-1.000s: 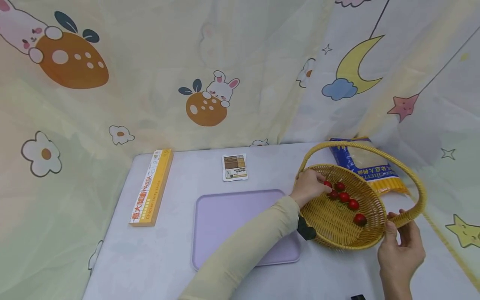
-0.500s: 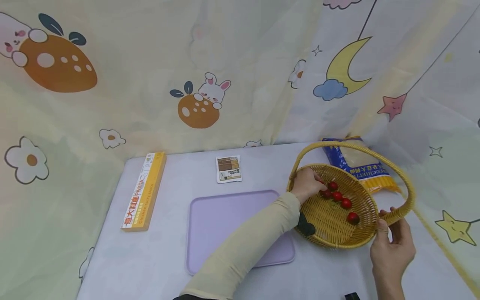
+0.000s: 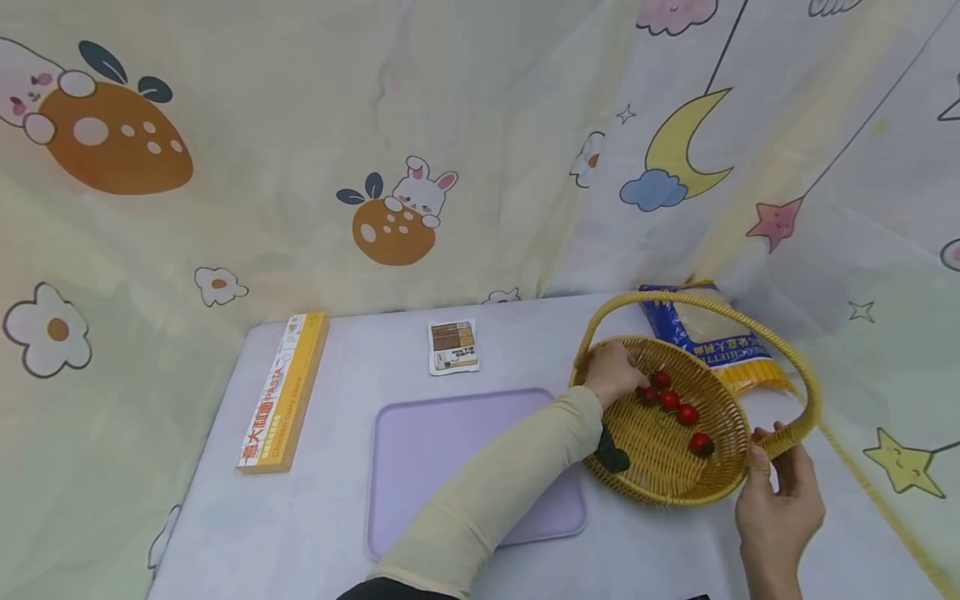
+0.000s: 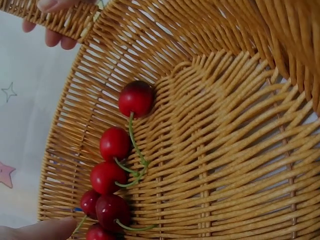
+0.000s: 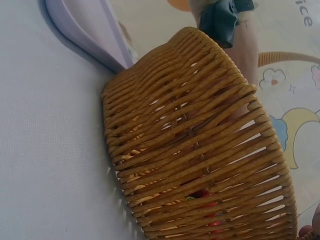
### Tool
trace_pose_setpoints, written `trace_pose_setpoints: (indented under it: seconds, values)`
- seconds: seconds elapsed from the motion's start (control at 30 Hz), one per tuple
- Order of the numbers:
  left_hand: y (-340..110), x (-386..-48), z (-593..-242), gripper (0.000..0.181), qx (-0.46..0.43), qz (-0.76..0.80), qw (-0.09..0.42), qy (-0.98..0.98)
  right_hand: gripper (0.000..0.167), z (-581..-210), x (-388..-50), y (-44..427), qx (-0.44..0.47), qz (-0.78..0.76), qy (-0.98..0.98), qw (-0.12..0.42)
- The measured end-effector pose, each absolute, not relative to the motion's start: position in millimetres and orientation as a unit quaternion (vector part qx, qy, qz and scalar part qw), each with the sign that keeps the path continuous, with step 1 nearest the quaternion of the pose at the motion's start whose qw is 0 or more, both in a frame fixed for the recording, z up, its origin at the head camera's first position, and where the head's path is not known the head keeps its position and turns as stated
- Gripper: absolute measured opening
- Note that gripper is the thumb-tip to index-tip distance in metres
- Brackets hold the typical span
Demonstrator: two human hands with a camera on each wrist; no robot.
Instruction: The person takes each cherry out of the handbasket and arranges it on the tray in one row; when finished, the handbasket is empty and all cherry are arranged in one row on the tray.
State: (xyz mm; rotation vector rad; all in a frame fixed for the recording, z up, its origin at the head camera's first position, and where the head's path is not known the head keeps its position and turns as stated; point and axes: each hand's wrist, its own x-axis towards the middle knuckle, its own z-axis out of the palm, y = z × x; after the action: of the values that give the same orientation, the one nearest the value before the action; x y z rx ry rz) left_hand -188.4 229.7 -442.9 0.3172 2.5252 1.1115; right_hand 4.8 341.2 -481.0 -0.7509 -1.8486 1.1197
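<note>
A yellow woven basket [image 3: 651, 467] with an arched handle stands tilted on the right side of the table. Inside lies a row of several red cherries [image 4: 114, 143] with green stems. My left hand [image 3: 613, 372] reaches over the far left rim, its fingers down at the upper end of the row. In the left wrist view one fingertip [image 4: 55, 229] is beside the cherries; whether it pinches one is hidden. My right hand [image 3: 780, 504] grips the basket's right side at the handle base, thumb in front and fingers behind. Its fingers [image 4: 60, 39] also show past the handle.
A lilac tray [image 3: 427, 467] lies left of the basket, partly under the left sleeve. Behind it is a small white-and-brown packet [image 3: 453, 347]. A yellow pasta box [image 3: 283, 392] lies far left; a blue-and-yellow pasta bag [image 3: 705, 333] sits behind the basket.
The whole scene has shifted slightly left in the head view as the camera turned. My left hand stays at the cherries, its fingers slightly lower over them. My right hand keeps its grip.
</note>
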Motion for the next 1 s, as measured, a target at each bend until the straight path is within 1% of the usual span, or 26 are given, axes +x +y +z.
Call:
trace_pose_setpoints:
  seconds: [0.07,0.2,0.33,0.43,0.57,0.7,0.8,1.0]
  values:
    - [230,-188,-444,0.056,0.117,0.395,0.182,0.893,0.044,-481,5,341,-0.303,0.442,-0.738,0.411]
    - [230,-186,-445,0.063,0.128,0.388,0.164,0.898,0.044,-482,7,340,-0.301,0.432,-0.745,0.410]
    - [233,-188,-450,0.064,0.138,0.387,0.157,0.898,0.044,-481,8,340,-0.306,0.422,-0.750,0.406]
    - [236,-190,-450,0.064,0.138,0.403,0.164,0.890,0.044,-480,7,340,-0.307,0.432,-0.744,0.407]
    - [241,-194,-449,0.060,0.129,0.407,0.164,0.889,0.045,-480,4,339,-0.297,0.445,-0.739,0.410]
    - [246,-199,-452,0.055,0.117,0.389,0.143,0.902,0.045,-479,3,338,-0.294,0.438,-0.746,0.407]
    - [249,-200,-456,0.057,0.118,0.385,0.130,0.906,0.045,-479,4,338,-0.295,0.431,-0.750,0.405]
    - [252,-199,-463,0.059,0.146,0.385,0.127,0.902,0.045,-482,6,341,-0.297,0.424,-0.751,0.410]
